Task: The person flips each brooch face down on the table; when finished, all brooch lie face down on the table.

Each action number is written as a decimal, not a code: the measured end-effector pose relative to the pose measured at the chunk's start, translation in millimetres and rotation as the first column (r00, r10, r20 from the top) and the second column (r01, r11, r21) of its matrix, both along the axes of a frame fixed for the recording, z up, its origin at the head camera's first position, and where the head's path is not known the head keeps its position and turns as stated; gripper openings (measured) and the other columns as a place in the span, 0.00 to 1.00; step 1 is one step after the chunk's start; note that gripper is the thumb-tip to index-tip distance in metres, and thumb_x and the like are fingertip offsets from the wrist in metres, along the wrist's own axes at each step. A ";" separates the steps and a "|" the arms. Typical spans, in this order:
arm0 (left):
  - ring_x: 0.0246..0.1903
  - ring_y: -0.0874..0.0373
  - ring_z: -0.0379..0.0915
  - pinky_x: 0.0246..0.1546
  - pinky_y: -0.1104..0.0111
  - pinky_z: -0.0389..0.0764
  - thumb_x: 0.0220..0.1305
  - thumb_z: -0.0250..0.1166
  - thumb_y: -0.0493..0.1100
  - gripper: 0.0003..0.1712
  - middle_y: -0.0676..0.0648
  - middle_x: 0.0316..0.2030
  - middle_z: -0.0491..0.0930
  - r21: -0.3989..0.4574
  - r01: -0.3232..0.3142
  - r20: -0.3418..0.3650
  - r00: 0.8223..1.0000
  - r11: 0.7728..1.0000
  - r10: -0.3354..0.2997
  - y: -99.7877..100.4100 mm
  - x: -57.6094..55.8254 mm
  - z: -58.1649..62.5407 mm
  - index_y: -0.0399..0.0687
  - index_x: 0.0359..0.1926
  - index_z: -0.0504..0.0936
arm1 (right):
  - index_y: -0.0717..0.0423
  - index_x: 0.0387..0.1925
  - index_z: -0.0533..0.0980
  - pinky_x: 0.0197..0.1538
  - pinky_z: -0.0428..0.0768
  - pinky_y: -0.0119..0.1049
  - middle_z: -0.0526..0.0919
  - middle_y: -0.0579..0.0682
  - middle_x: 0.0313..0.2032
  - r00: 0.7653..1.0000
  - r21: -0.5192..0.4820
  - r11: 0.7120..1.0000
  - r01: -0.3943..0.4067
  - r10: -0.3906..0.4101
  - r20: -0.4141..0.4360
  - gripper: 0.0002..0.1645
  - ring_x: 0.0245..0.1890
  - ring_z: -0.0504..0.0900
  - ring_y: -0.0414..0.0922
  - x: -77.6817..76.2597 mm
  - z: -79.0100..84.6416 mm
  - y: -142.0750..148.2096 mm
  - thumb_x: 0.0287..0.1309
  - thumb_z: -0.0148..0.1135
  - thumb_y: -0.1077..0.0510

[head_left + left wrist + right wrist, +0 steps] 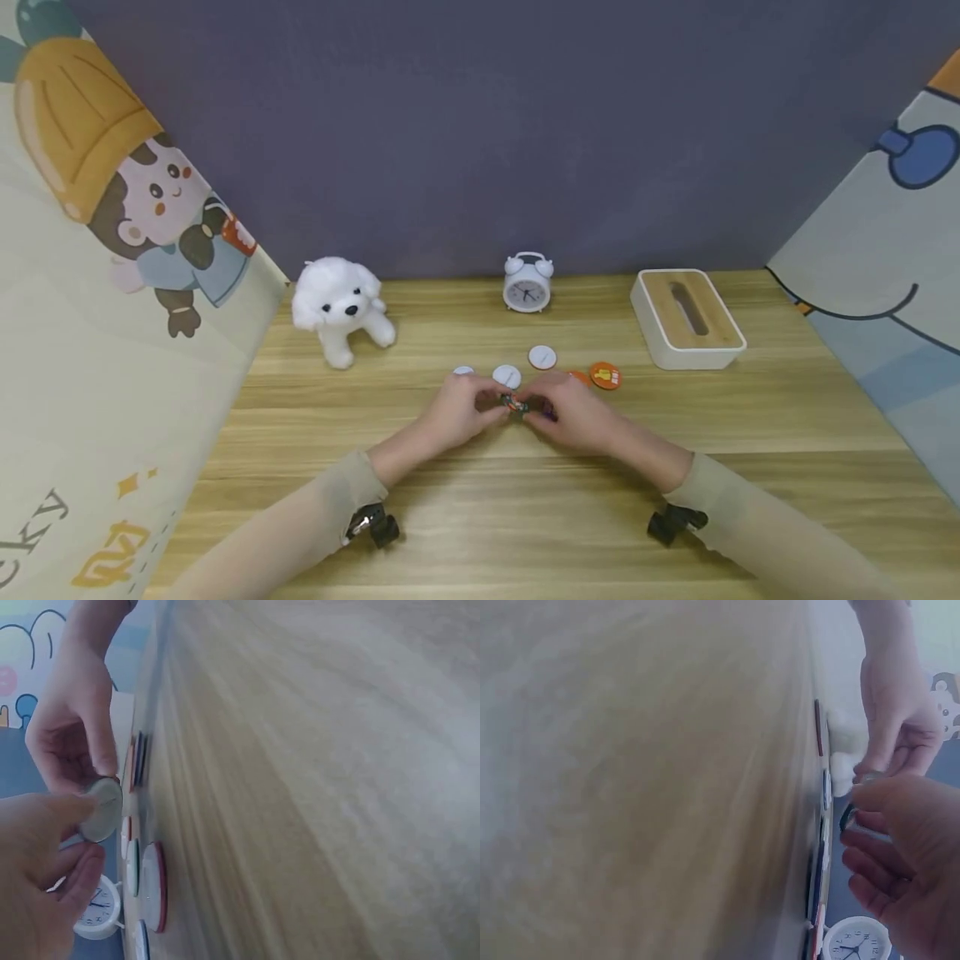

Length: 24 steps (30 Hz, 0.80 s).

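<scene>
Left hand [462,410] and right hand [576,410] face inward, pinching one disc [107,813].

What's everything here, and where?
Held disc: one, part pale, centre
White discs: at least three, white, centre
Orange discs: two, orange, right-centre
Dark disc: at least one, dark, right-centre
Plush dog: one, white, left
Clock: one, white, back
Tissue box: one, white and tan, right
Table: one, brown, below
Wall: one, bluish, behind
Cartoon panels: two, multicoloured, sides
Sleeves: two, beige, front
Wrist devices: two, black, front
Left grip: one, bare hand, pinching held disc
Right grip: one, bare hand, likewise
</scene>
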<state>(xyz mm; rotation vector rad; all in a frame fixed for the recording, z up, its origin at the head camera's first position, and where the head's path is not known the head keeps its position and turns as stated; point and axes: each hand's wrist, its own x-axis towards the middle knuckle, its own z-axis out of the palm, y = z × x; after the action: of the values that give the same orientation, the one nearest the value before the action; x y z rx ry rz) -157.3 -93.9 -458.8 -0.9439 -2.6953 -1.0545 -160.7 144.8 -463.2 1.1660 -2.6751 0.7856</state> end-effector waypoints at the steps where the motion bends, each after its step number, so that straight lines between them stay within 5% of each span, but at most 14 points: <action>1: 0.40 0.54 0.89 0.46 0.65 0.90 0.62 0.78 0.39 0.12 0.46 0.41 0.93 0.020 -0.004 -0.008 1.000 1.000 0.005 0.2 -0.3 0.9 0.43 0.47 0.92 | 0.50 0.48 0.87 0.39 0.81 0.29 0.90 0.42 0.40 1.000 -0.011 1.000 0.002 -0.002 -0.007 0.14 0.35 0.82 0.40 -0.2 1.7 0.2 0.61 0.77 0.58; 11: 0.42 0.47 0.92 0.48 0.58 0.92 0.62 0.78 0.37 0.19 0.39 0.45 0.92 0.176 -0.038 -0.124 0.990 0.984 0.061 3.2 -5.9 8.6 0.37 0.53 0.89 | 0.55 0.46 0.85 0.37 0.89 0.35 0.90 0.48 0.38 0.999 -0.132 0.991 0.033 -0.037 -0.028 0.09 0.34 0.85 0.38 -7.8 13.6 0.3 0.64 0.72 0.63; 24: 0.46 0.51 0.89 0.52 0.62 0.90 0.52 0.84 0.39 0.27 0.43 0.45 0.92 0.103 -0.088 -0.254 0.961 0.991 0.111 16.9 -17.8 5.8 0.39 0.54 0.89 | 0.57 0.57 0.78 0.33 0.82 0.29 0.91 0.50 0.34 0.996 -0.175 0.982 0.071 -0.058 0.074 0.17 0.30 0.83 0.34 -30.7 17.8 15.0 0.69 0.65 0.65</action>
<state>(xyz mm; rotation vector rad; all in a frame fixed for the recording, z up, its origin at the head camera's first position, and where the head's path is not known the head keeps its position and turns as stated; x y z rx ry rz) -175.2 -77.0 -453.0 -0.8542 -2.4332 -0.9517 -191.4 159.8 -445.3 1.0229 -2.6164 1.0468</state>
